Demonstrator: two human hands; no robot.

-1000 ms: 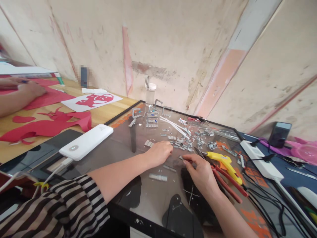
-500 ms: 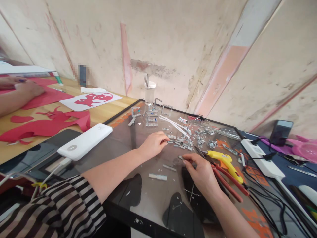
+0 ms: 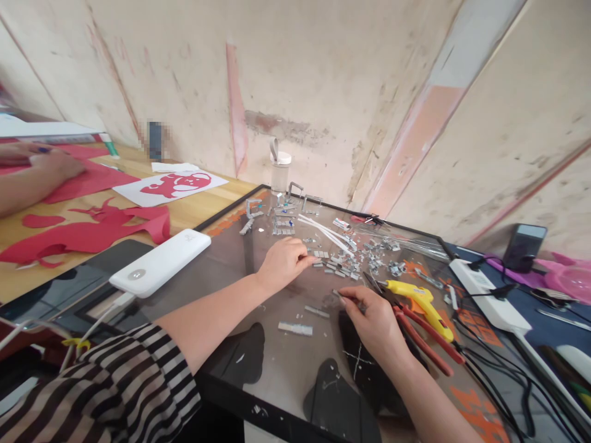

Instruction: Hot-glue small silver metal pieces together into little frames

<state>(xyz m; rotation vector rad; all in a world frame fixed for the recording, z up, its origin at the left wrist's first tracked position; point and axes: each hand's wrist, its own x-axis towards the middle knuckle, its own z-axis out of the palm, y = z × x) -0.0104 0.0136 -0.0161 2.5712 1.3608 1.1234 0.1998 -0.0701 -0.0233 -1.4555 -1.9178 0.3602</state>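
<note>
My left hand (image 3: 282, 263) reaches over the dark glass tabletop (image 3: 198, 307), its fingers curled and thumb stretched toward the small grey strip pieces (image 3: 339, 269). Whatever sits between thumb and fingertips is hidden or too small to make out. Lower and to the right, my right hand (image 3: 372, 311) pinches a small grey piece (image 3: 337, 294) between thumb and forefinger. Longer grey strips (image 3: 295, 329) lie on the glass in front of me. Red-handled pliers (image 3: 427, 344) rest beside my right hand, next to a yellow glue gun (image 3: 418, 296).
A white power bank (image 3: 161, 264) with a cable lies left. Behind are a lidded bottle (image 3: 280, 175), white sticks (image 3: 325, 234) and small grey frames (image 3: 311, 202). A power strip (image 3: 489, 295) with black cables runs right. Another person's hands (image 3: 50, 169) touch red paper (image 3: 101, 178).
My left hand has drawn slightly left and up, with its thumb now straighter beside the grey pieces. My right hand stays almost still with its small piece.
</note>
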